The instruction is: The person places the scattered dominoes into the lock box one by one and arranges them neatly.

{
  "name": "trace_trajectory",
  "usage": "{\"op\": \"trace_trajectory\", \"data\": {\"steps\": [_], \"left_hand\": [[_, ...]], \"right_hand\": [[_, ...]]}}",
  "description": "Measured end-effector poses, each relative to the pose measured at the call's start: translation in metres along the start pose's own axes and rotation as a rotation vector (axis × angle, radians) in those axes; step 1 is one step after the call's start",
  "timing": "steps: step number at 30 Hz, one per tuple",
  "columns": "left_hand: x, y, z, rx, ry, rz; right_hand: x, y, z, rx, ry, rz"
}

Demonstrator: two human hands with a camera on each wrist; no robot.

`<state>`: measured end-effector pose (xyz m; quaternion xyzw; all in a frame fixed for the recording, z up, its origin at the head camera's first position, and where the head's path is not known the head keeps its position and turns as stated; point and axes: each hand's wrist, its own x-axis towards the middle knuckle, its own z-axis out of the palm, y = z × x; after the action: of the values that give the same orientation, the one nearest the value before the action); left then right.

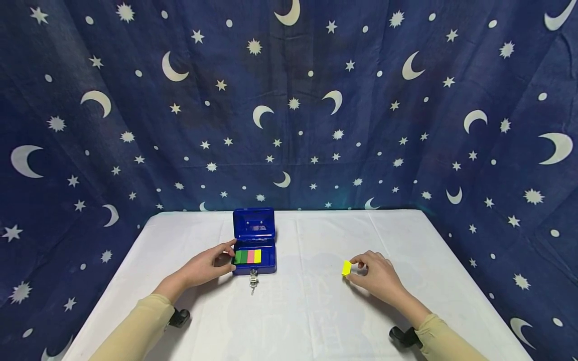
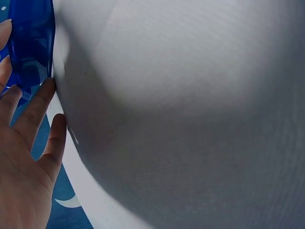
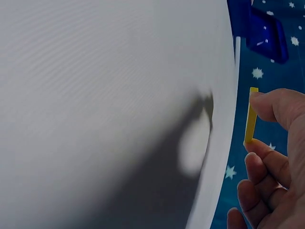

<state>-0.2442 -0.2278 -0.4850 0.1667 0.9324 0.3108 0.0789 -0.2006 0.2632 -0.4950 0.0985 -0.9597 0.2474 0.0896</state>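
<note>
A blue metal cash box [image 1: 269,264] stands on the table with its lid [image 1: 254,223] raised at the back. Inside it lies a row of flat blocks: light green, dark green [image 1: 244,256], pink [image 1: 251,256] and yellow [image 1: 258,256]. My left hand [image 1: 205,264] touches the box's left side, thumb near the front corner and fingers farther back; in the left wrist view those fingers are mostly straight. Well to the right of the box, my right hand [image 1: 379,276] pinches a yellow block [image 3: 251,114] by its ends, between thumb and a fingertip.
A metal latch with a small key [image 1: 254,282] hangs at the box's front. White cloth [image 1: 307,321] covers the table. Behind and beside it hangs a dark blue curtain [image 1: 307,115] with moons and stars. Black wrist mounts [image 1: 179,318] sit under both forearms.
</note>
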Motion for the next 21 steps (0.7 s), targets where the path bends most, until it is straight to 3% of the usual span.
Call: {"op": "trace_trajectory", "data": {"steps": [21], "left_hand": [[0.0,-0.002,-0.001,-0.028,-0.009,0.01]], "right_hand": [[0.029,-0.045,0.025,0.03,-0.014,-0.1]]}}
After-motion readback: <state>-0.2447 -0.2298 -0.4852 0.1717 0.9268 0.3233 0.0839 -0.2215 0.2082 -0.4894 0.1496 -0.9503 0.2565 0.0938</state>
